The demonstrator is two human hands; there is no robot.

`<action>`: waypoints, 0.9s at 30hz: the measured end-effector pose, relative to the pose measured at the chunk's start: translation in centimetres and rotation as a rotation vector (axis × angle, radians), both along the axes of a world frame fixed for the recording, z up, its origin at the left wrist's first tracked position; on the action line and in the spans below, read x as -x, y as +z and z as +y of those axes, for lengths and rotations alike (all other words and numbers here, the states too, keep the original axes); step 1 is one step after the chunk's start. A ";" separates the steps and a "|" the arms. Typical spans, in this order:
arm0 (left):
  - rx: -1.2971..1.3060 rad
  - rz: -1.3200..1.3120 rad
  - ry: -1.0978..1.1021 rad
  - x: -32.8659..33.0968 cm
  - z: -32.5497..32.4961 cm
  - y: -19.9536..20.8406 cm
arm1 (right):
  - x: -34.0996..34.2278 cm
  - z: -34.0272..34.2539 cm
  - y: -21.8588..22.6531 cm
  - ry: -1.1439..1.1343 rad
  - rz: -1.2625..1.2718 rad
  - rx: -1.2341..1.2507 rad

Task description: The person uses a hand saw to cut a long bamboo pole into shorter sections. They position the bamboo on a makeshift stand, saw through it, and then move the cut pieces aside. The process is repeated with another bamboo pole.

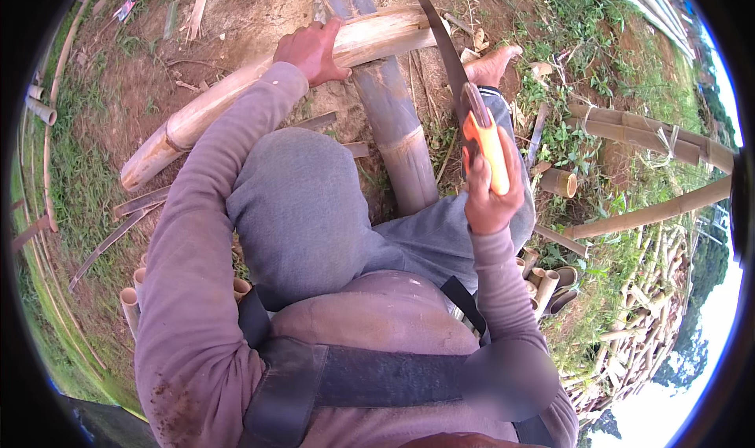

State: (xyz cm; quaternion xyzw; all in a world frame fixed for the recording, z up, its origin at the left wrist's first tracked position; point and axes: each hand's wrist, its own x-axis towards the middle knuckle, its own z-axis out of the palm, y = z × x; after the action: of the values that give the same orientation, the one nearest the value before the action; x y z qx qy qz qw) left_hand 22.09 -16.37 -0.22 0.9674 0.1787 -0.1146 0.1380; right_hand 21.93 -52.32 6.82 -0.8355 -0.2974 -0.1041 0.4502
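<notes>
A pale bamboo pole [236, 86] lies slantwise on the ground, its right part resting across a darker bamboo pole [391, 122]. My left hand [311, 53] is closed over the pale pole, thumb and fingers on either side, near the crossing. In my right hand [497, 204] is a handsaw [489, 153], held by its orange and dark handle. Its long dark blade points away and runs out of view at the top. The blade passes by the pale pole's right end; whether it touches the wood I cannot tell.
My bent knee [303, 181] is close to the poles, and a bare foot [493, 64] lies right of the blade. Tied bamboo poles [629, 130] stand out at the right. Cut bamboo pieces [543, 287] sit beside me, with a heap of offcuts [641, 330] farther right.
</notes>
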 end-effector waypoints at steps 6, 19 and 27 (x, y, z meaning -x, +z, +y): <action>0.012 0.016 -0.007 -0.6 0.1 1.9 | -7.1 8.2 -0.5 0.010 0.219 -0.129; -0.003 -0.078 -0.009 -0.2 0.4 -1.4 | -4.5 3.8 -1.4 0.007 -0.071 -0.017; 0.019 0.017 0.025 -0.2 1.0 0.1 | 1.2 -1.4 -0.1 0.012 0.070 -0.054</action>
State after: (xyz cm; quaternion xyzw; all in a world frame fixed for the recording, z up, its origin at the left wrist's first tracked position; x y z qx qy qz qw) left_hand 22.25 -15.39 -0.13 0.9627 0.1907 -0.1230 0.1472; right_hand 20.70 -53.70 6.68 -0.8245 -0.2836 -0.0800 0.4831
